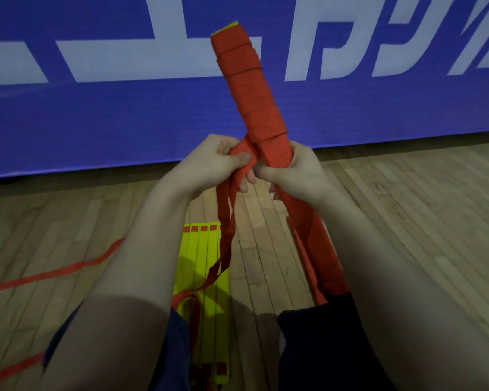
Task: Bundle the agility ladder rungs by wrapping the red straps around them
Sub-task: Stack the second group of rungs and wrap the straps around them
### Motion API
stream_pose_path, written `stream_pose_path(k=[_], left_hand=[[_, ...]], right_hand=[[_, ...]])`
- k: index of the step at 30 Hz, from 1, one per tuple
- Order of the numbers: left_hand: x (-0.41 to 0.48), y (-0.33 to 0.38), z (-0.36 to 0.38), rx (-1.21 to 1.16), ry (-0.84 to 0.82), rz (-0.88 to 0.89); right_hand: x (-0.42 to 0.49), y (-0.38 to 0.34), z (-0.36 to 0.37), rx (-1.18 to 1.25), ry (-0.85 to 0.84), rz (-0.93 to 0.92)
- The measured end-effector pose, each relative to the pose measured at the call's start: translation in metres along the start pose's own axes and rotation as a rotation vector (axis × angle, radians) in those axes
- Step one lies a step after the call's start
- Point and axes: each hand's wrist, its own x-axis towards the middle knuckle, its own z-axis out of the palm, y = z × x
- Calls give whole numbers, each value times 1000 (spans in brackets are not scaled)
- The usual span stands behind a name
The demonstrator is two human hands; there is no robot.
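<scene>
Strap-wrapped rung bundle point(254, 94), held tilted at centre
Gripped mid-length by right hand point(297, 170); left hand point(218, 162) pinching loose red strap point(227, 221) just beside it; yellow rungs point(206, 263) flat on near floor point(407, 221)

Your bundle point(254, 91) is wound in matt red woven cloth strap point(226, 235). Below the bundle, the yellow rungs point(201, 261) look like smooth, slightly shiny plastic on a scuffed wood-plank floor point(407, 207). Behind the bundle, the blue banner point(96, 122) is finely ribbed and faintly glossy.

Big white chars point(124, 73) run across blue banner point(96, 122) behind left hand point(212, 162) & right hand point(294, 173); cropped up top, illegible.
</scene>
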Motion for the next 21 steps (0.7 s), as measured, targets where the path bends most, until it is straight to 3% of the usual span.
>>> stream_pose_path(k=[7, 10, 13, 16, 19, 21], left_hand=[[7, 10, 23, -111, 274, -75], [13, 11, 39, -167, 422, -144], [21, 2, 42, -181, 590, -209], [24, -6, 35, -176, 604, -166], [18, -3, 25, -275, 485, -17], [11, 0, 19, -283, 366, 89]], right_hand=[[2, 2, 20, -594, 344, -91], [1, -1, 28, -811, 375, -94], [-6, 4, 41, -914, 269, -211], [-7, 13, 44, -636, 88, -244], [1, 10, 24, -220, -54, -87], [3, 6, 1, -35, -289, 35]])
